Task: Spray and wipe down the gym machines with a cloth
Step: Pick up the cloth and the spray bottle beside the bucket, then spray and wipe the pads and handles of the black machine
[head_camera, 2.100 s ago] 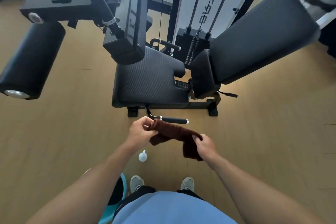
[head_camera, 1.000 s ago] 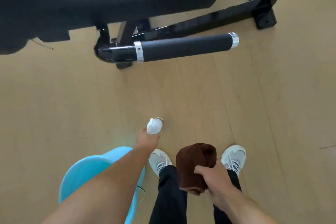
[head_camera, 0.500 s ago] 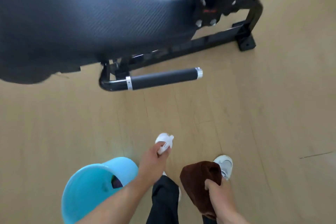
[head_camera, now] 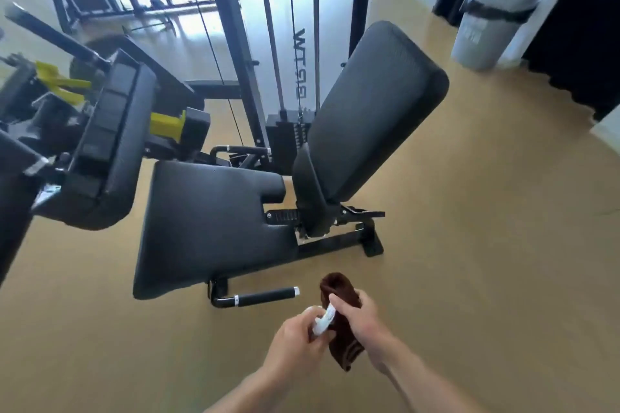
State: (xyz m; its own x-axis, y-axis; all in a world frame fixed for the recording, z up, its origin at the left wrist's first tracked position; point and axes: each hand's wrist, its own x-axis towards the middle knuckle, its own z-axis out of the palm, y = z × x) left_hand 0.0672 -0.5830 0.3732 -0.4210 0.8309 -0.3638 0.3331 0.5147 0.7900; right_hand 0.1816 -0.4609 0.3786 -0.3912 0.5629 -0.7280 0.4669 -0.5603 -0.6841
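Hands met below the gym machine's seat (head_camera: 208, 221): left hand (head_camera: 295, 342) gripped a white spray bottle (head_camera: 323, 320), its nozzle against the brown cloth (head_camera: 342, 335) clutched in the right hand (head_camera: 360, 315).

Tan gym floor (head_camera: 469, 245)
A black seat machine (head_camera: 214, 221) stands at centre frame; a grey bin (head_camera: 486, 20) stands upper right.

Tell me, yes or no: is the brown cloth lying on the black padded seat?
No; the brown cloth is gripped in the right hand above the floor, apart from the black padded seat.
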